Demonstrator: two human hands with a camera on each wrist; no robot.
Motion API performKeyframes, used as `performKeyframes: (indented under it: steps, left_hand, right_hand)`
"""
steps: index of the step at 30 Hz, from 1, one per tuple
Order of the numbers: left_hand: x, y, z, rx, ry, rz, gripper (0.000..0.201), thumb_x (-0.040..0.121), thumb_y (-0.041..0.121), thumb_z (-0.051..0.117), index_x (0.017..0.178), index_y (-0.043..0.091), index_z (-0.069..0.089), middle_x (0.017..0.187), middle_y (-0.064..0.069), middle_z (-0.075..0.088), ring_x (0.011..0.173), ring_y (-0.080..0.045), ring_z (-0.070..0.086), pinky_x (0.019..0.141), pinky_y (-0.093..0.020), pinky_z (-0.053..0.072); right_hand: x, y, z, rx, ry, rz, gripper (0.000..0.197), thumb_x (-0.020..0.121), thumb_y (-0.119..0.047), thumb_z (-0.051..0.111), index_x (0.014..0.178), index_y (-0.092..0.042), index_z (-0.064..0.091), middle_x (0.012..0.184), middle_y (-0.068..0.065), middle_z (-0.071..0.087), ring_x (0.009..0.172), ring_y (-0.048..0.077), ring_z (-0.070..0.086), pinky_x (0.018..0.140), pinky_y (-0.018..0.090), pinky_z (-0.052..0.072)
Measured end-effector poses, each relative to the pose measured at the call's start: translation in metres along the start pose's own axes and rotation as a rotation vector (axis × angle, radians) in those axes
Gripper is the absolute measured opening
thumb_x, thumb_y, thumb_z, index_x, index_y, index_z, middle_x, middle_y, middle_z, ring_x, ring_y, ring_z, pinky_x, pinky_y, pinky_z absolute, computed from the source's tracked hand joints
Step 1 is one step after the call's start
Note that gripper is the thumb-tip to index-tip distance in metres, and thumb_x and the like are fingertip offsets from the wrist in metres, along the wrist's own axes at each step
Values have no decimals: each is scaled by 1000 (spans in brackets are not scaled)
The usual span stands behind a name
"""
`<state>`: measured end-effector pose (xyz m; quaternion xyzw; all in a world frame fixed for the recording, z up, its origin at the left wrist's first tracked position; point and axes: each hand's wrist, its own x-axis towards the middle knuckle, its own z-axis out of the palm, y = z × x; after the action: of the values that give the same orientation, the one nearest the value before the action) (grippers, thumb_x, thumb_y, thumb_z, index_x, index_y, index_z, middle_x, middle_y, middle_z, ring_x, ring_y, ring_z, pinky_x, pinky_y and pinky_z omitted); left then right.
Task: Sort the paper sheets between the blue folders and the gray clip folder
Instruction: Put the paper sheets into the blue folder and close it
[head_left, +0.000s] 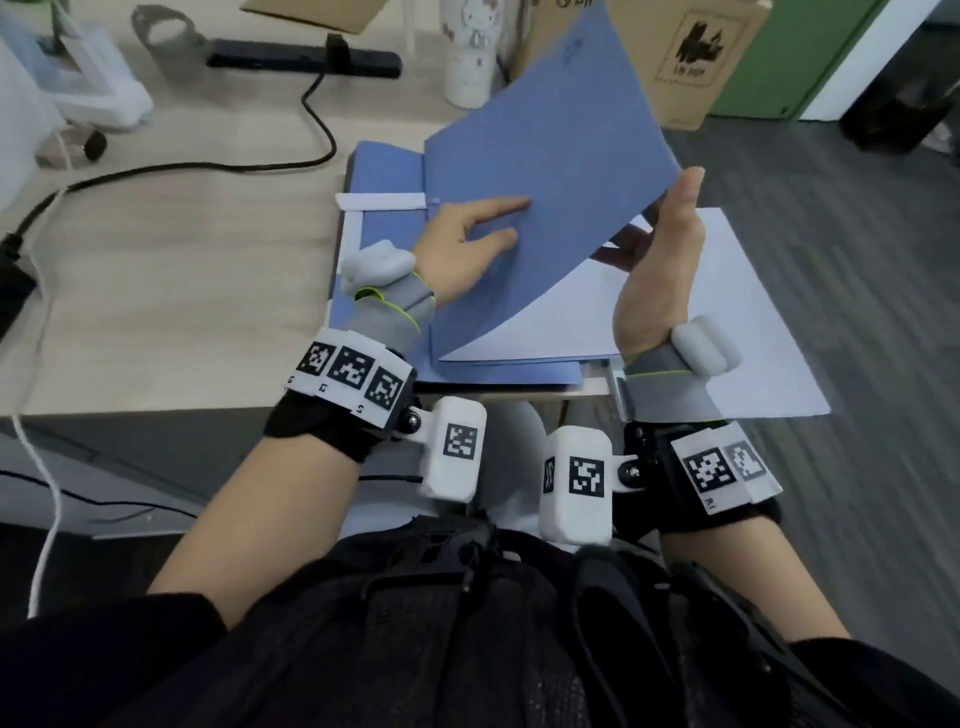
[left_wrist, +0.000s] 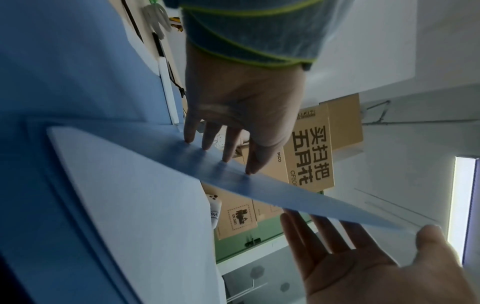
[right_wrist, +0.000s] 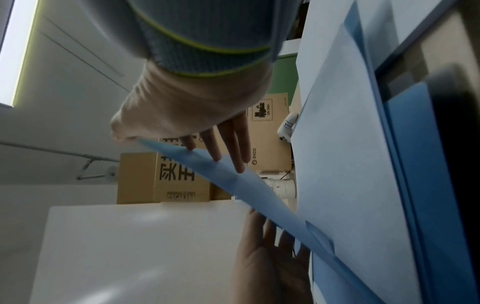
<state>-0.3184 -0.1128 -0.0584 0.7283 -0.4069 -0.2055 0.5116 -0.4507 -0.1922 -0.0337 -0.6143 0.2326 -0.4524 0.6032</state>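
Note:
A blue folder's cover (head_left: 550, 156) is lifted and bowed above the stack at the desk's right end. My left hand (head_left: 467, 234) lies on top of the cover with straight fingers. My right hand (head_left: 660, 270) holds its right edge, thumb above and fingers underneath. White paper sheets (head_left: 561, 317) lie inside the folder. A larger white sheet (head_left: 753, 322) juts past the desk edge. A second blue folder (head_left: 384, 166) lies underneath at the left. In the left wrist view my left hand's fingertips (left_wrist: 205, 146) touch the cover (left_wrist: 259, 185). The gray clip folder is not clearly seen.
A black cable (head_left: 208, 166) runs from a power strip (head_left: 301, 60) across the wooden desk (head_left: 156, 312). A white cup (head_left: 470, 52) and cardboard boxes (head_left: 691, 52) stand at the back. The desk's front edge (head_left: 156, 408) is close to my body, with gray floor (head_left: 857, 260) to the right.

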Motion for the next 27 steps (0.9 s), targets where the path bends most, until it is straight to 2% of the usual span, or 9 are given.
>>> performKeyframes:
  steps: [4,5,7,8,10,14,18,22,27]
  left_hand:
    - [9,-8,18,120,-35,-78,38,90,12,54,127,17,57,140,0,51,135,-11,40,112,-19,25]
    - [11,-10,21,142,-32,-103,38,89,13,55,126,19,58,141,0,50,137,-11,38,114,-21,25]
    - [14,-13,26,170,-30,-152,36,89,14,55,124,21,60,140,0,51,137,-13,38,115,-23,25]
    - [15,-14,29,181,-37,-172,36,89,14,55,123,20,61,140,-1,51,136,-13,39,114,-23,26]
    - [16,-15,33,219,-56,-202,35,88,14,55,123,19,61,141,-2,50,136,-15,40,113,-23,27]
    - [18,-18,35,310,-83,-257,34,90,17,54,123,18,60,141,0,51,133,-16,43,109,-22,30]
    - [19,-21,32,347,-116,-300,34,91,19,52,124,19,60,141,-1,50,131,-18,45,106,-21,31]
    - [23,-22,25,274,-104,-339,32,93,19,50,123,18,60,133,-2,57,125,-16,50,99,-19,36]
    - [27,-25,17,195,-81,-358,31,94,16,50,122,14,61,128,-4,60,121,-17,54,92,-17,35]
  right_hand:
    - [3,6,-22,-72,116,-11,53,93,-40,31,134,-13,51,120,-3,63,101,3,63,75,26,54]
    - [4,10,-27,-129,166,-31,48,93,-35,39,131,-10,53,120,-3,63,103,-4,61,79,22,53]
    - [7,17,-36,-241,222,-54,41,89,-22,52,125,-3,58,109,-5,63,89,-20,57,80,8,46]
    - [9,20,-40,-296,234,-49,38,86,-18,56,121,-2,61,105,-6,64,84,-22,56,79,5,44]
    - [10,26,-48,-384,249,-16,35,82,-17,59,114,-4,66,101,-6,66,83,-16,59,80,8,46]
    - [11,37,-57,-599,236,93,38,81,-17,62,117,-10,67,116,3,68,109,14,61,95,24,47]
    - [14,46,-61,-765,185,220,39,82,-21,61,120,-14,65,122,4,65,114,21,58,93,29,46]
    - [18,53,-62,-877,162,305,35,83,-27,57,116,-20,66,118,2,66,104,25,61,77,24,42]
    - [26,60,-60,-980,71,334,35,83,-28,55,116,-19,65,116,4,66,98,29,62,74,25,40]
